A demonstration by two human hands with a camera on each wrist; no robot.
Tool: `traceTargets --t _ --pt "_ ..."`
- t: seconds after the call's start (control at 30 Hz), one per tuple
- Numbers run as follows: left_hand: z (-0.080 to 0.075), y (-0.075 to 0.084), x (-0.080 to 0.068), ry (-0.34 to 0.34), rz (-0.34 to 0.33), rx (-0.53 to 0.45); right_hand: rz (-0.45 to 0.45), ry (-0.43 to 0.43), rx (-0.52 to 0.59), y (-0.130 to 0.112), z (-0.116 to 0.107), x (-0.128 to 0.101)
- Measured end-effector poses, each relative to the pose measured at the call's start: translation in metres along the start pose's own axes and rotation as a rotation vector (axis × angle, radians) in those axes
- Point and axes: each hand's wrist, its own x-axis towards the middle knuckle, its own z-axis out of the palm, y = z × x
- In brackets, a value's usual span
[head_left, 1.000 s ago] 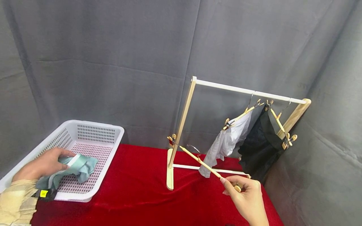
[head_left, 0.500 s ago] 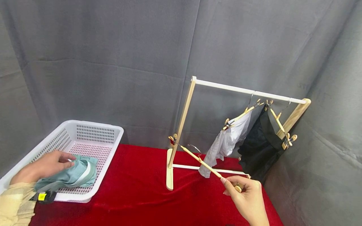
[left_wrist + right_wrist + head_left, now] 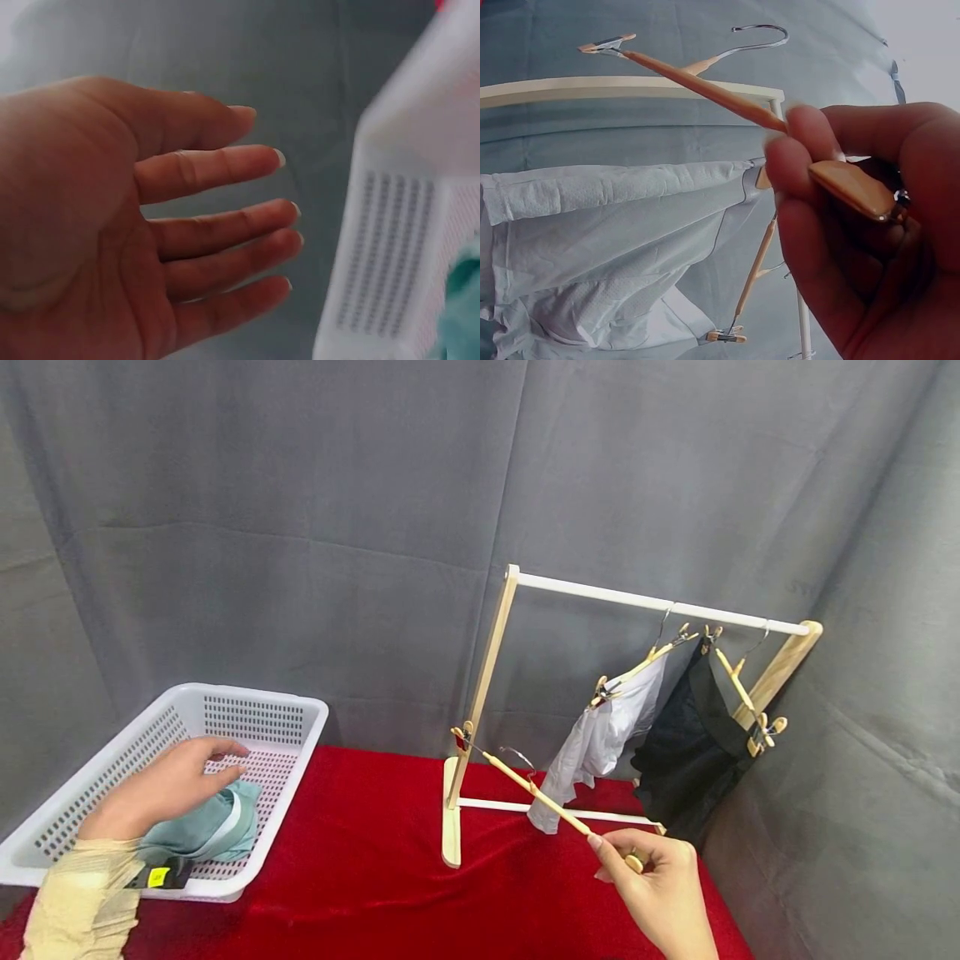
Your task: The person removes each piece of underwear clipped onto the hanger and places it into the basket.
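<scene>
In the head view my left hand (image 3: 168,785) hovers over the white basket (image 3: 318,727), its fingers loosely extended and holding nothing. Beneath it a teal garment (image 3: 225,827) with a white band lies bunched in the basket; the hand covers part of it. The left wrist view shows that hand (image 3: 172,225) with fingers spread apart. With thumb and fingers my right hand (image 3: 656,885) pinches one end of a wooden clip hanger (image 3: 536,789). The hanger's hook and far clip stick out to the left, and a wooden clip (image 3: 855,187) sits inside the hand.
A small wooden clothes rack (image 3: 491,672) with a white bar stands at the right. From it hang a white garment (image 3: 600,735) and a black garment (image 3: 693,743) on clip hangers. Red cloth (image 3: 360,860) covers the table; grey curtains (image 3: 337,527) rise behind.
My left hand has let go of the teal garment and lifted up and to the right. The garment lies flatter, with its white band shifted. My right hand and hanger have barely moved.
</scene>
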Motion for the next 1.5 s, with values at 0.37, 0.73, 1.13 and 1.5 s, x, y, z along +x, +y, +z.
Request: traceTargets --t 0.37,0.73,1.13,1.5 --pt "0.048 0.066 0.054 0.081 0.107 -0.173 -0.014 -0.002 -0.05 0.0 -0.001 0.0" --pt "0.138 0.122 0.116 0.126 0.123 -0.455 0.03 0.039 -0.069 -0.002 -0.003 0.001" --pt "0.176 0.161 0.149 0.215 0.082 -0.618 0.124 0.09 -0.048 -0.011 -0.007 -0.004" --pt "0.202 0.17 0.163 0.352 0.107 -0.795 0.18 0.17 -0.008 -0.024 0.018 -0.002"
